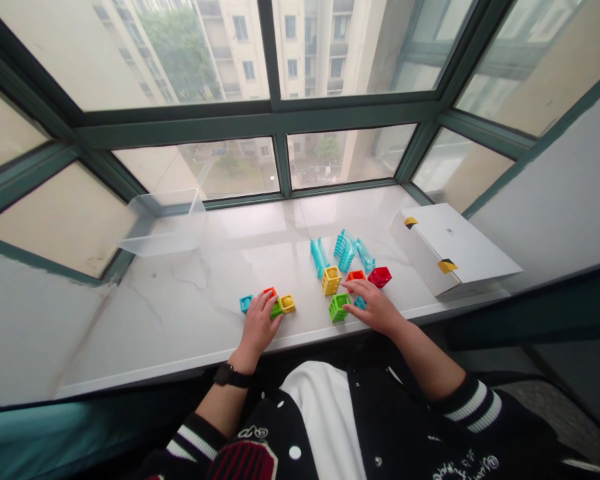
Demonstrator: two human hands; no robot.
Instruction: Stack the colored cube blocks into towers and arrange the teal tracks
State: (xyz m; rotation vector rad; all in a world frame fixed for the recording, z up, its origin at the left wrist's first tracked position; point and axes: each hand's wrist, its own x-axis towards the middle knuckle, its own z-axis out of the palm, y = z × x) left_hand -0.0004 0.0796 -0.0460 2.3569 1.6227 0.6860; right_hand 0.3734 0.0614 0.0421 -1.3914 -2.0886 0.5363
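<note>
My left hand (pixel 260 325) rests over a group of small hollow blocks, its fingers spread and partly covering them. Around its fingertips show a blue block (pixel 245 304), an orange block (pixel 270 292), a green block (pixel 277 309) and a yellow block (pixel 288 303). My right hand (pixel 375 307) is low over the larger blocks, thumb and fingers apart. Its thumb is by a large green block (pixel 338 309); its fingertips are near a large yellow block (pixel 331 281) and an orange block (pixel 356 275). Under its palm a blue block (pixel 360 303) is partly hidden. A red block (pixel 380 277) lies just beyond.
Translucent teal track pieces, one straight (pixel 319 257), one curved (pixel 345 251) and one short (pixel 365 255), lie behind the blocks. A clear plastic bin (pixel 167 233) stands at the back left, a white box (pixel 460 243) at the right. Windows border the marble-patterned sill (pixel 195 333).
</note>
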